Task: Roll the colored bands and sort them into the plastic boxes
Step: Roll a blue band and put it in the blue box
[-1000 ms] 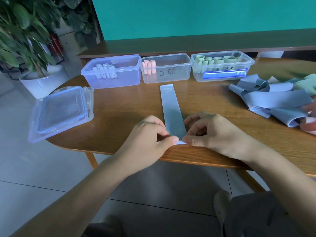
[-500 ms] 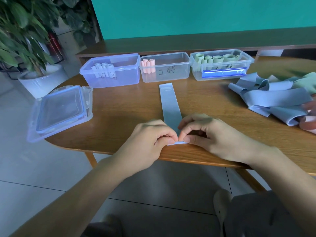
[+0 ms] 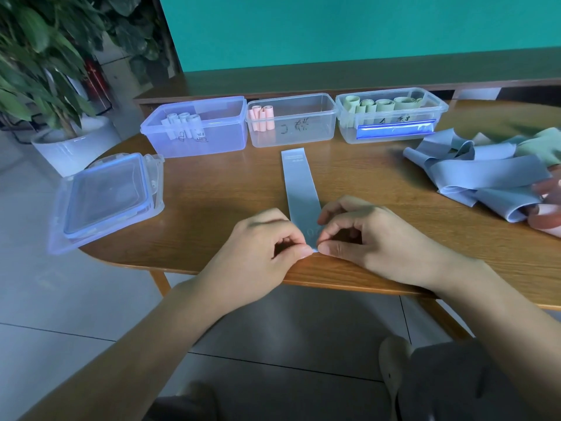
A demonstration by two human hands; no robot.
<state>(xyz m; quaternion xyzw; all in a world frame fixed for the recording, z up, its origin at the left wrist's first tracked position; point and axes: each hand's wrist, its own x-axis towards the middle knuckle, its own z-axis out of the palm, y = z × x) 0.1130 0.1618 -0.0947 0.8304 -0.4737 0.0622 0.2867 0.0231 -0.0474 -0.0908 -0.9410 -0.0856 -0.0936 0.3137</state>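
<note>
The blue band [image 3: 300, 189] lies flat on the desk [image 3: 379, 180], its near end pinched by the left hand [image 3: 264, 247] and right hand [image 3: 364, 238], so a slipped pinch could let the springy first turn uncurl or roll crooked.

Wooden bench [image 3: 230, 189] with rounded near edge, angled legs. Potted plant [image 3: 39, 56] in white pot [image 3: 76, 147] on the floor, far left. Teal wall [image 3: 334, 28] behind a dark ledge [image 3: 334, 77]. Pale floor tiles [image 3: 60, 299] below; grey-clad knee [image 3: 473, 384] at lower right.
</note>
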